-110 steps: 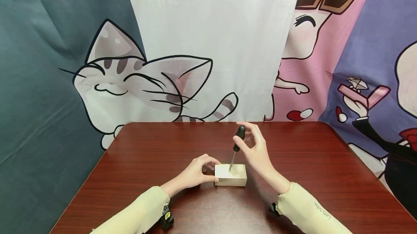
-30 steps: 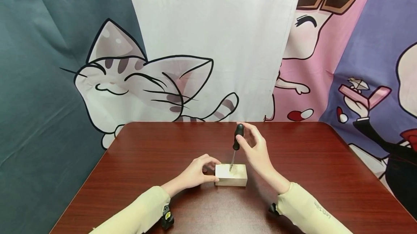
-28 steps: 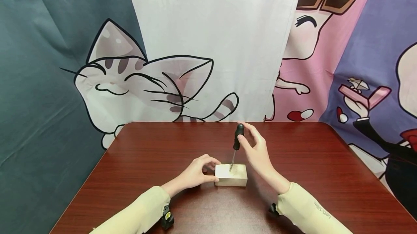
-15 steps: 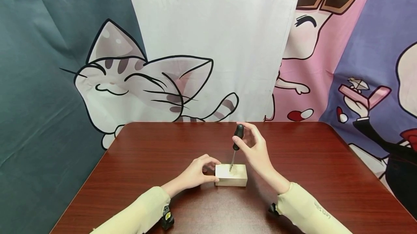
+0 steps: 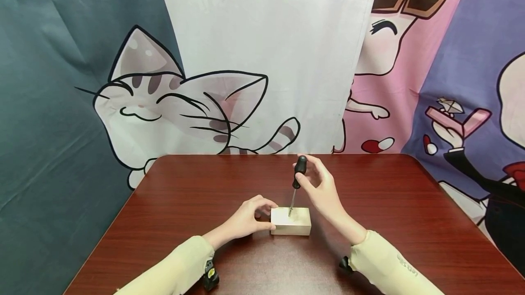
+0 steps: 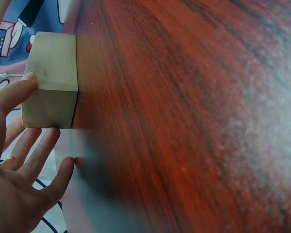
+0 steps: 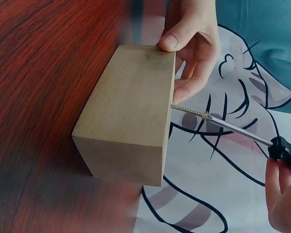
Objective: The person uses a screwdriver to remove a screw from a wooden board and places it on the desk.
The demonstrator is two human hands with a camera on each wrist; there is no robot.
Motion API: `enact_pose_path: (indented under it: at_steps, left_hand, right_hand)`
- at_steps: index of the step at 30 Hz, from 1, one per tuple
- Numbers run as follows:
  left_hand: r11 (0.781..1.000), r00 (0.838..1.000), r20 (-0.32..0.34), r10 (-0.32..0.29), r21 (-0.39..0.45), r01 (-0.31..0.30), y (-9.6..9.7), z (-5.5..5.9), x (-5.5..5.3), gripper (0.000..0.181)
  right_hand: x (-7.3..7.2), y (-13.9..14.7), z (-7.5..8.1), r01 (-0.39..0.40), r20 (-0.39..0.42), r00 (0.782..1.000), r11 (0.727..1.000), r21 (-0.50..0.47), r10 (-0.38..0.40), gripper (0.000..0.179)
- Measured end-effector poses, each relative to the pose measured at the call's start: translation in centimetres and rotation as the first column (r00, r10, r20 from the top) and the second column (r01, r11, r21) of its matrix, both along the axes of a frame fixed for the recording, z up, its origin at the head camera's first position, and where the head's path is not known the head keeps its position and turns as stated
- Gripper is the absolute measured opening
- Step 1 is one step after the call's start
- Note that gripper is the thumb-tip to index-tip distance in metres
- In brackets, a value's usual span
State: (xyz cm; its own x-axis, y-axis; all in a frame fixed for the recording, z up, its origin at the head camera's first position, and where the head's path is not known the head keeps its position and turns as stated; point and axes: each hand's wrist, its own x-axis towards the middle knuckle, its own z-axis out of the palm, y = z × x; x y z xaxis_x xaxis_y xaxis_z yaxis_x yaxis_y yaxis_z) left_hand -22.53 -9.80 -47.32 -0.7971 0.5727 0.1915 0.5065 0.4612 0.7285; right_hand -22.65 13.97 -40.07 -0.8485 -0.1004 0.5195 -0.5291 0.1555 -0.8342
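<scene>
"Where's the wooden block (image 5: pixel 297 228) from where you're standing?"

"Flat on the reddish-brown tabletop (image 5: pixel 377 204), in front of the person, a long side facing them. The left hand (image 5: pixel 245 217) pinches its left end, thumb at the near side, fingers round by the far one."

"And the right hand (image 5: pixel 326 193)?"

"Up above the block, its fingers wrapped on the black handle of a screwdriver (image 5: pixel 301 165). The tool leans a little, handle end to the right."

"Is the tip touching anything?"

"Yes, it meets the head of a screw (image 7: pixel 188 110) that stands in the block's top, with plenty of thread showing above the wood."

"What's behind all that?"

"A cloth backdrop (image 5: pixel 266 21) with a smiling cartoon cat on it, past the tabletop's far edge."
</scene>
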Motion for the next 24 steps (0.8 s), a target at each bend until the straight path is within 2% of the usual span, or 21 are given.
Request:
enact_pose_path:
  at_steps: [7, 15, 20, 24]
  left_hand:
    - [1.0, 1.0, 0.005, -0.002, -0.001, 0.002, 0.0, -0.06, 0.02, 0.047]
    - [1.0, 1.0, 0.001, -0.001, 0.003, 0.001, 0.0, -0.02, 0.08, 0.047]
    - [1.0, 1.0, 0.003, -0.001, 0.006, 0.001, 0.07, 0.04, 0.08, 0.047]
    - [1.0, 1.0, -0.008, -0.002, 0.007, 0.002, 0.11, 0.05, 0.09, 0.046]
  right_hand:
    - [0.15, -0.11, 0.21, 0.029, 0.006, 1.0, 0.999, 0.025, -0.029, 0.046]
    - [0.1, 0.28, 0.28, -0.069, 0.001, 0.998, 0.997, 0.03, 0.069, 0.052]
    - [0.04, 0.39, 0.18, -0.03, 0.014, 0.999, 0.999, 0.027, 0.029, 0.05]
    - [0.01, 0.39, 0.3, 0.033, 0.032, 0.999, 0.999, 0.039, -0.035, 0.049]
